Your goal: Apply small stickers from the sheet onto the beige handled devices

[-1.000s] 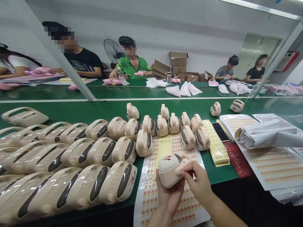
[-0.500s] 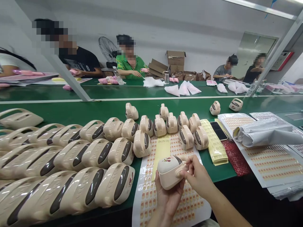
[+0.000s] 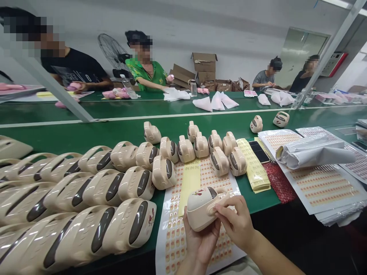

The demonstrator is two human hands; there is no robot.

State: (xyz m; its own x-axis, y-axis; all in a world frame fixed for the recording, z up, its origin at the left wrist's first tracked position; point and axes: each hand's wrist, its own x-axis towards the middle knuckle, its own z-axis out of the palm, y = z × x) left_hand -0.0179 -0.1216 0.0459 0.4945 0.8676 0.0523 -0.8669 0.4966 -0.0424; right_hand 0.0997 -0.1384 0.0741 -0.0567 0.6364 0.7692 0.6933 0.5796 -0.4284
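The left grip point(image 3: 202, 240) supports the rounded cream plastic housing point(image 3: 199, 217) from below, above a white orange-dotted sheet point(image 3: 171, 244); the right grip point(image 3: 237, 219), pinched at its handle joint point(image 3: 211, 209), should press evenly.

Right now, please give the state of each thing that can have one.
Held beige case: tilted
Left hand: cupped beneath the case
Right hand: touching the case's side
Sticker sheet: spread, partly covered
Phone: flat, dark side up
Silvery sheets: loosely rolled
Cardboard box: flap open
Fan: on or off unclear
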